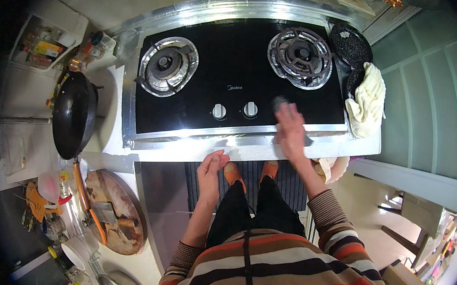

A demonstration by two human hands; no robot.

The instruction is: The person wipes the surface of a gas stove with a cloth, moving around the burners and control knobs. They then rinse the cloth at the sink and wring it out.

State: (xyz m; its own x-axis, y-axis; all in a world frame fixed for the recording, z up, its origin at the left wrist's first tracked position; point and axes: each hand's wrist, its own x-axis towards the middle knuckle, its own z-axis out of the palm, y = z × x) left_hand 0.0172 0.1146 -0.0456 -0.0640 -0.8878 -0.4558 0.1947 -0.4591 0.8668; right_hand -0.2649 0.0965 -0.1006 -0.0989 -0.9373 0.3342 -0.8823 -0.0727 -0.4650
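Observation:
A black glass gas hob (215, 66) with a silver front edge lies before me. My right hand (290, 128) reaches over its front edge, fingers towards the glass, to the right of the control knobs (250, 109). A blurred grey patch shows at its fingertips; I cannot tell whether it is a held thing or a reflection. My left hand (210, 172) hangs near the front edge of the white counter (177, 152), fingers loosely bent, with nothing seen in it. The left burner (164, 62) and right burner (303, 53) have foil around them; a round pan support sits on the right one.
Cream-coloured cloth mitts (366, 102) and a dark speckled pan (351, 45) lie right of the hob. A black wok (74, 116) stands tilted at the left. Below it, a cleaver (105, 213) rests on a round wooden chopping board (135, 235). A sliding glass door (433, 101) is at right.

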